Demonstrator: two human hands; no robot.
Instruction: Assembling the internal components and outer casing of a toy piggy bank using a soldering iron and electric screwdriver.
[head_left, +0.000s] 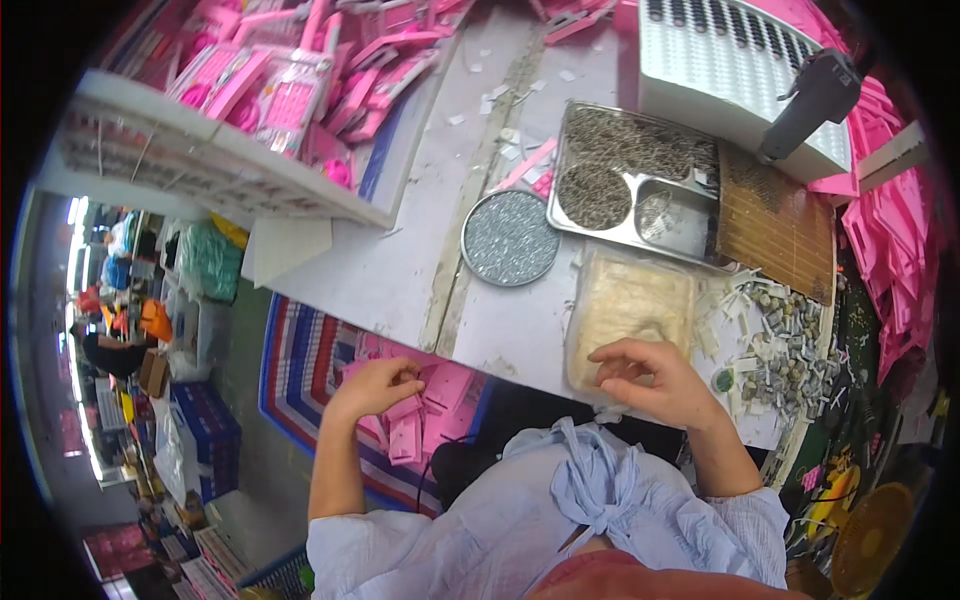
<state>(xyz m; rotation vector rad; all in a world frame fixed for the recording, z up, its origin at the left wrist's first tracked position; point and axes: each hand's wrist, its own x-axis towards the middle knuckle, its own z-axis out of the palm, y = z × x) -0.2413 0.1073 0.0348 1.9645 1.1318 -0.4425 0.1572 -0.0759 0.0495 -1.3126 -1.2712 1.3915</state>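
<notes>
My left hand [375,388] is over the pink plastic parts [450,388] that lie in a red, white and blue striped bag [305,350], left of the table edge. Its fingers are loosely curved, the thumb a little apart, and I see nothing between them. My right hand [655,382] hovers at the near edge of a clear plastic tub [640,295] with pale yellowish contents. There the thumb and bent fingers stand apart with no visible object in the gap. Whether either hand touches what lies beneath is hard to tell.
Beyond the tub are a round dish of silvery small pieces [511,237] and a metal tray of screws [640,130]. A dark electric screwdriver [815,100] leans by a white box [720,70]. Small metal-and-white parts [790,340] lie right; a bin of pink pieces [230,150] stands left.
</notes>
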